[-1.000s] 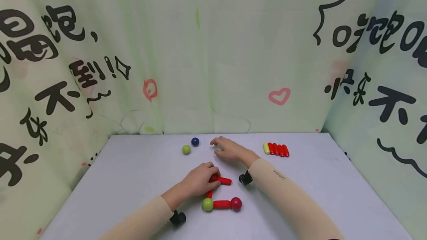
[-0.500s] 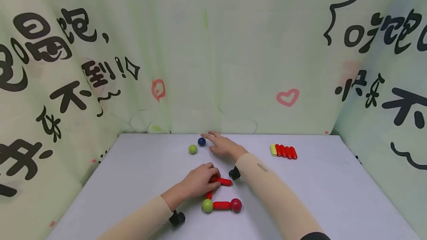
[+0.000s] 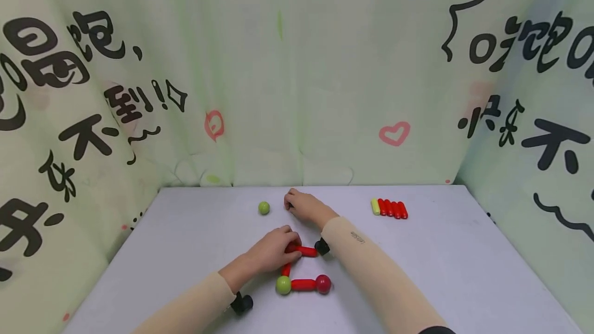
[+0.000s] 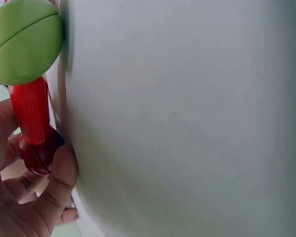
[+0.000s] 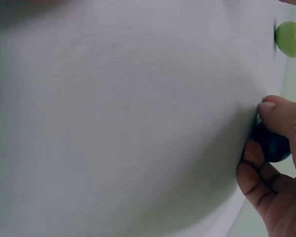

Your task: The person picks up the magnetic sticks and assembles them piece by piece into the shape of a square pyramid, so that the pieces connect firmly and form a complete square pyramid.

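My left hand (image 3: 277, 249) holds a dark red ball (image 4: 38, 157) at one corner of a ball-and-rod frame lying on the table. From that ball, one red rod (image 3: 308, 251) points right and another red rod (image 4: 30, 111) runs to a green ball (image 3: 283, 285). A third red rod (image 3: 303, 285) links the green ball to a crimson ball (image 3: 323, 284). Near the back edge, my right hand (image 3: 306, 207) has its thumb and fingers around a dark blue ball (image 5: 273, 143), mostly hidden by the hand in the head view.
A loose green ball (image 3: 264, 207) lies left of my right hand. Toward the back right, several red rods (image 3: 392, 209) lie side by side with a yellow rod (image 3: 375, 206). A printed curtain (image 3: 260, 117) hangs behind the table (image 3: 417, 262).
My right hand has moved left to the dark blue ball and closed its fingers around it. The left hand stays on the frame's corner.
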{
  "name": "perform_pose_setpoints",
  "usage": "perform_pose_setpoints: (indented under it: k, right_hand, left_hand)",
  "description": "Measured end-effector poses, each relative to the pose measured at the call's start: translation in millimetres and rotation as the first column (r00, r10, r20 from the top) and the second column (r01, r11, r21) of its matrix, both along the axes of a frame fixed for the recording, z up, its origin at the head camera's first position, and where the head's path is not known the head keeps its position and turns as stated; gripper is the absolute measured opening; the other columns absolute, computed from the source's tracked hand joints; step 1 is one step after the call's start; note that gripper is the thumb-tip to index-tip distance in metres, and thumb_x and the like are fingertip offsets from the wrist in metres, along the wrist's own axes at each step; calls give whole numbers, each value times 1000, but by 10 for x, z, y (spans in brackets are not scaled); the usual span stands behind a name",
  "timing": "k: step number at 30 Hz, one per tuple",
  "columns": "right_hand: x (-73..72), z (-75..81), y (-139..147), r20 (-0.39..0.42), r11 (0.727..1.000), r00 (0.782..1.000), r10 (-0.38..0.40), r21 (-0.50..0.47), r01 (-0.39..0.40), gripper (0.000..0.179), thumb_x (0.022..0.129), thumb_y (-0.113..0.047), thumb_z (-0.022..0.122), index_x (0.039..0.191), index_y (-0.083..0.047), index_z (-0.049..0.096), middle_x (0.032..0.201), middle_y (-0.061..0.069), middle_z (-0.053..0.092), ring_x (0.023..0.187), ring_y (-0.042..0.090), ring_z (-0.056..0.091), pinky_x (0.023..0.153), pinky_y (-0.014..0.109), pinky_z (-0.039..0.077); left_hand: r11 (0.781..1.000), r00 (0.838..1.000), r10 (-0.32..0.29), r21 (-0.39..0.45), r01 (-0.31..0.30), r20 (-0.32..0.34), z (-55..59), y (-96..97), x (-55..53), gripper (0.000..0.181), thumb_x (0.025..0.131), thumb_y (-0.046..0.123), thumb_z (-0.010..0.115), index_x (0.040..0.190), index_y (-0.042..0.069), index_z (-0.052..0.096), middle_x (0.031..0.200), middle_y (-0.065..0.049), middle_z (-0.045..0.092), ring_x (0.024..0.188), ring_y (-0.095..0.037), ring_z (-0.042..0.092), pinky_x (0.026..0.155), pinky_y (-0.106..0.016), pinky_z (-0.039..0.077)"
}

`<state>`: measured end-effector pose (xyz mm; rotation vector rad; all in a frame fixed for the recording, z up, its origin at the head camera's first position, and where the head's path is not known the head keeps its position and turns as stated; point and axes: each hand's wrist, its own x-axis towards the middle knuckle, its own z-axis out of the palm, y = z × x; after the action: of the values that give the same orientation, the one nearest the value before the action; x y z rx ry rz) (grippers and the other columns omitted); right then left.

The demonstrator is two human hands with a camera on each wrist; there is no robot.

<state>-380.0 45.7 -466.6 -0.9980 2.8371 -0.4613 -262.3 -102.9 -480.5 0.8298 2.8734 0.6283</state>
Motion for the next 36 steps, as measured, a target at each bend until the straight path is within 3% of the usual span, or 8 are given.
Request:
perform_pose_setpoints:
  k: [7,10,15,19,25,30,36]
  right_hand:
    - [85,16,368,41,994,993,-110,-9,111,6,102,-10,62,103,-15,65,108,5,54,88,21,58,87,40,52]
    - [141,32,567,59,992,990,-130,-4,130,11,100,-10,64,110,-14,69,109,7,56,92,21,57,91,41,52]
    - [328,40,879,72,991,988,-136,28,134,28,97,-9,69,125,-13,71,114,10,60,99,23,59,97,43,54]
    - [510,20,1069,83,985,982,-170,3,171,32,95,-12,74,126,-11,65,118,10,65,106,24,62,99,45,56]
    - [774,-6,1256,122,968,964,-235,-67,244,34,89,-15,81,116,-14,61,111,5,67,103,21,60,92,44,58]
    - [935,-3,1306,116,966,966,-229,-96,241,32,88,-11,81,116,-12,66,110,6,65,104,22,62,93,44,58]
    - [1040,-30,1289,99,966,972,-213,-131,225,32,88,-14,81,118,-9,71,104,5,65,95,19,62,87,42,60]
  left_hand:
    - [999,999,34,42,-35,36,1,14,-33,15,94,23,77,105,15,72,91,4,55,78,-9,51,68,-21,46]
    - [996,996,64,58,-67,58,11,35,-51,15,93,23,78,105,14,72,91,3,55,78,-10,52,67,-22,47]
    - [991,992,111,63,-115,64,13,103,-79,16,93,23,77,104,14,71,90,2,55,77,-12,52,65,-22,46]
    - [989,988,139,45,-142,59,16,166,-90,18,93,24,77,106,14,70,90,1,56,77,-12,53,63,-24,47]
    - [985,984,133,98,-145,122,27,236,-91,20,95,22,74,113,13,72,92,-1,57,79,-14,54,64,-24,48]
    - [977,983,117,162,-140,141,20,277,-112,18,96,19,73,113,13,73,94,-2,57,81,-14,54,65,-24,48]
    - [973,979,98,188,-132,178,18,325,-106,19,97,21,73,115,14,73,97,-2,57,84,-15,55,67,-25,49]
